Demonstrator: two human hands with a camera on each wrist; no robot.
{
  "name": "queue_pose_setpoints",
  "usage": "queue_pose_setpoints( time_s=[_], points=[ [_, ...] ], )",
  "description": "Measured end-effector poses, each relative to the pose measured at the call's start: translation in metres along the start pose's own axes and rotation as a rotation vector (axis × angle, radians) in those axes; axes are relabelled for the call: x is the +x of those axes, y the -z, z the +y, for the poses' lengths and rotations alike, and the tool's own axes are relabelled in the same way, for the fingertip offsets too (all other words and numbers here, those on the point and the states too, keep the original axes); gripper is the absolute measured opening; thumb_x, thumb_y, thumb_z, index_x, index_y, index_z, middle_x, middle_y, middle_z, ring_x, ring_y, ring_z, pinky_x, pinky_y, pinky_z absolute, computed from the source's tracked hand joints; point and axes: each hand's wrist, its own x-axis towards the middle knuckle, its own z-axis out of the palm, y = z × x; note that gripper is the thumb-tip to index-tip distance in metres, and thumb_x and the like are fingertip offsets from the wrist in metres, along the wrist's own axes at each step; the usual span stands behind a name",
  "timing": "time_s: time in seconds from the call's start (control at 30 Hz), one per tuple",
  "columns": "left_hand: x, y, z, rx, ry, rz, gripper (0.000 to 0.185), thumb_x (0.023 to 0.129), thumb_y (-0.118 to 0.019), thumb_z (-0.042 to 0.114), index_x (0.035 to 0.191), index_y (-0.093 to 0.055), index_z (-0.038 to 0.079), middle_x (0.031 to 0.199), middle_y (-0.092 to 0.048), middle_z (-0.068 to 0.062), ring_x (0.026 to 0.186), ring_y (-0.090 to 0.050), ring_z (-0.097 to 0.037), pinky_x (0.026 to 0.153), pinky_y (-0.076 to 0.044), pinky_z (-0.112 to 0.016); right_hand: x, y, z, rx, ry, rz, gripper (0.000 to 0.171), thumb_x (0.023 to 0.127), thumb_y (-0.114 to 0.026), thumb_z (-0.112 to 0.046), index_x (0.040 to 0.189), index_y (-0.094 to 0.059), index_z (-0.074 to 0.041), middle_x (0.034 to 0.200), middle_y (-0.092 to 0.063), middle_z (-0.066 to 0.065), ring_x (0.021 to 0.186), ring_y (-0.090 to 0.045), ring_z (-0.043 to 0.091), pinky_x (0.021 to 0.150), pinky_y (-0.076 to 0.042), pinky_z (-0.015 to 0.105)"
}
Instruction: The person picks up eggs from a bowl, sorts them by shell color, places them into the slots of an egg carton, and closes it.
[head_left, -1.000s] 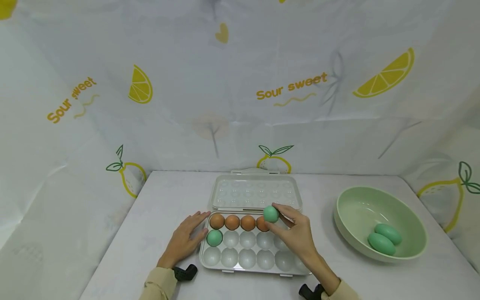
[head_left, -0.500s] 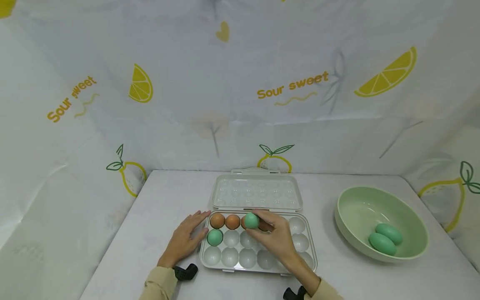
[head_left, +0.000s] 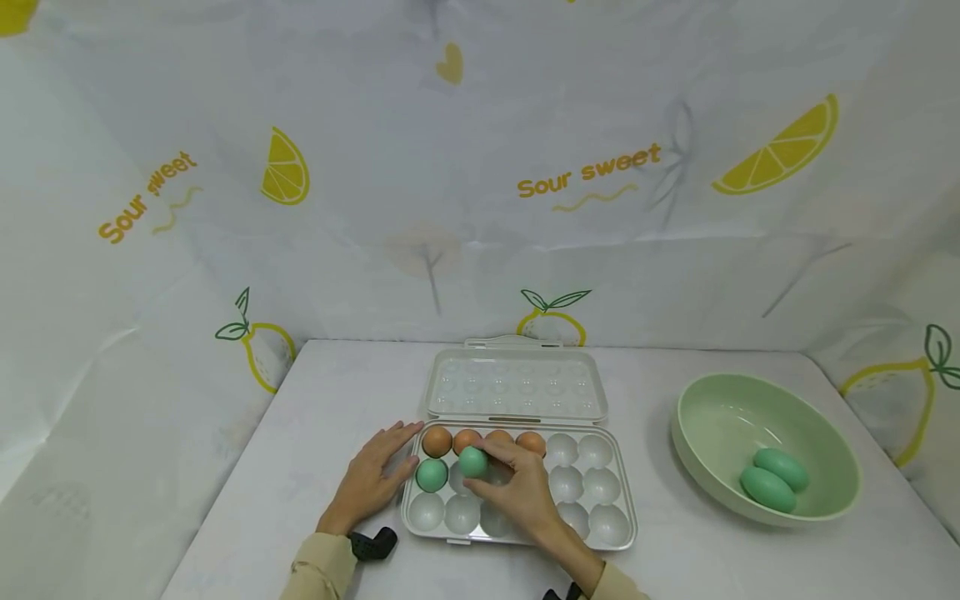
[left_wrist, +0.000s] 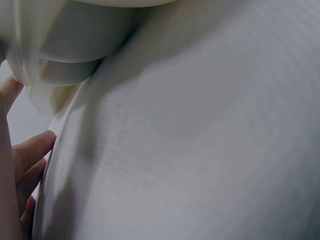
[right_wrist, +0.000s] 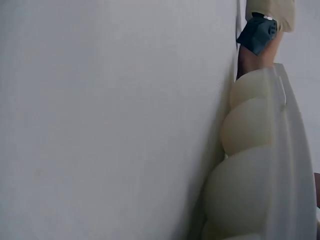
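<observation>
My right hand [head_left: 517, 492] pinches a green egg [head_left: 472, 462] between thumb and fingers, just above the egg tray [head_left: 602, 486], over the second cup of the middle row. At the tray's left edge my left hand [head_left: 372, 477] rests with loosely extended fingers. Several brown eggs [head_left: 437, 442] sit in the back row, partly hidden by the right hand. One green egg [head_left: 431, 476] fills the leftmost middle cup. In the left wrist view, the left fingers [left_wrist: 32, 155] lie beside the tray's rounded underside [left_wrist: 90, 35]. The right wrist view shows the tray's side [right_wrist: 245, 175], not the held egg.
Behind the tray its hinged clear lid [head_left: 517, 383] lies opened back. A pale green bowl [head_left: 705, 417] with two green eggs [head_left: 768, 489] stands to the right on the white-covered table [head_left: 337, 383]. A lemon-print sheet [head_left: 480, 208] hangs behind.
My right hand has carried the green egg leftward and toward me, from above the back row to the middle row. The left hand stays at the tray's edge.
</observation>
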Motion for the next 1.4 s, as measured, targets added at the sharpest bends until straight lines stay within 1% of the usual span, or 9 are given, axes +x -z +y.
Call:
queue_pose_setpoints(
  time_s=[0.07, 0.2, 0.3, 0.37, 0.53, 0.63, 0.83, 1.07, 1.4],
  points=[
    [0.000, 0.000, 0.000, 0.003, -0.004, 0.001, 0.052, 0.098, -0.066, 0.033, 0.148, -0.055, 0.031, 0.148, -0.062, 0.002, 0.142, -0.054, -0.033, 0.124, -0.038, -0.055, -0.001, -0.002, -0.001, -0.032, -0.036, 0.013, 0.047, 0.067, -0.093, -0.003, 0.112, -0.078, -0.002, 0.106, -0.080, 0.008, 0.099, -0.071, 0.004, 0.091, -0.063, 0.024],
    [0.000, 0.000, 0.000, 0.007, -0.006, 0.000, 0.051, 0.098, -0.065, 0.033, 0.148, -0.055, 0.031, 0.148, -0.061, 0.002, 0.142, -0.054, -0.033, 0.123, -0.039, -0.056, -0.001, -0.004, -0.002, -0.079, -0.066, 0.011, 0.046, 0.066, -0.094, -0.008, 0.110, -0.079, -0.007, 0.106, -0.080, 0.002, 0.101, -0.072, 0.006, 0.092, -0.062, 0.023],
    [0.000, 0.000, 0.000, 0.003, 0.000, -0.005, 0.051, 0.098, -0.065, 0.034, 0.148, -0.055, 0.032, 0.148, -0.061, 0.002, 0.142, -0.053, -0.034, 0.123, -0.038, -0.057, -0.001, -0.006, 0.000, -0.090, -0.058, -0.014, 0.046, 0.066, -0.094, -0.009, 0.109, -0.079, -0.007, 0.105, -0.081, 0.001, 0.102, -0.072, 0.006, 0.093, -0.061, 0.022],
    [0.000, -0.001, -0.001, 0.001, 0.002, -0.007, 0.051, 0.098, -0.065, 0.034, 0.148, -0.055, 0.032, 0.148, -0.061, 0.002, 0.142, -0.053, -0.034, 0.123, -0.038, -0.057, -0.002, -0.007, 0.002, -0.088, -0.055, -0.034, 0.046, 0.066, -0.094, -0.009, 0.109, -0.079, -0.005, 0.108, -0.080, 0.003, 0.105, -0.073, 0.010, 0.097, -0.061, 0.024],
    [-0.001, -0.002, -0.002, 0.001, 0.002, -0.003, 0.051, 0.098, -0.065, 0.034, 0.148, -0.055, 0.032, 0.148, -0.061, 0.003, 0.142, -0.053, -0.034, 0.123, -0.039, -0.057, -0.004, -0.010, 0.004, -0.157, 0.005, -0.044, 0.045, 0.064, -0.095, -0.007, 0.107, -0.080, -0.003, 0.109, -0.079, 0.007, 0.105, -0.075, 0.025, 0.099, -0.061, 0.031],
    [-0.001, -0.001, -0.001, -0.001, 0.003, -0.003, 0.051, 0.098, -0.065, 0.034, 0.148, -0.055, 0.032, 0.148, -0.061, 0.002, 0.142, -0.053, -0.034, 0.123, -0.039, -0.057, -0.005, -0.011, 0.005, -0.192, 0.034, -0.034, 0.044, 0.064, -0.095, -0.007, 0.105, -0.080, -0.003, 0.105, -0.080, 0.005, 0.101, -0.075, 0.024, 0.095, -0.062, 0.033],
    [0.000, -0.001, 0.000, 0.001, -0.001, -0.002, 0.051, 0.098, -0.066, 0.033, 0.148, -0.055, 0.031, 0.148, -0.062, 0.002, 0.142, -0.053, -0.033, 0.123, -0.039, -0.056, -0.005, -0.012, 0.006, -0.203, 0.039, -0.039, 0.045, 0.064, -0.095, -0.005, 0.106, -0.079, -0.002, 0.105, -0.080, 0.007, 0.104, -0.076, 0.023, 0.096, -0.063, 0.034],
    [-0.001, -0.001, 0.000, 0.006, -0.001, 0.004, 0.051, 0.098, -0.065, 0.034, 0.148, -0.055, 0.032, 0.148, -0.061, 0.003, 0.142, -0.053, -0.033, 0.123, -0.038, -0.055, -0.006, -0.014, 0.009, -0.256, 0.134, -0.045, 0.046, 0.064, -0.093, -0.002, 0.107, -0.078, 0.002, 0.105, -0.080, 0.010, 0.101, -0.076, 0.026, 0.093, -0.064, 0.035],
    [0.000, -0.002, -0.001, 0.018, -0.015, 0.019, 0.051, 0.098, -0.066, 0.033, 0.148, -0.055, 0.032, 0.147, -0.062, 0.003, 0.142, -0.054, -0.032, 0.122, -0.039, -0.054, -0.006, -0.014, 0.008, -0.260, 0.158, -0.049, 0.048, 0.064, -0.093, -0.001, 0.109, -0.077, 0.005, 0.106, -0.080, 0.013, 0.101, -0.076, 0.027, 0.093, -0.064, 0.036]
  ],
)
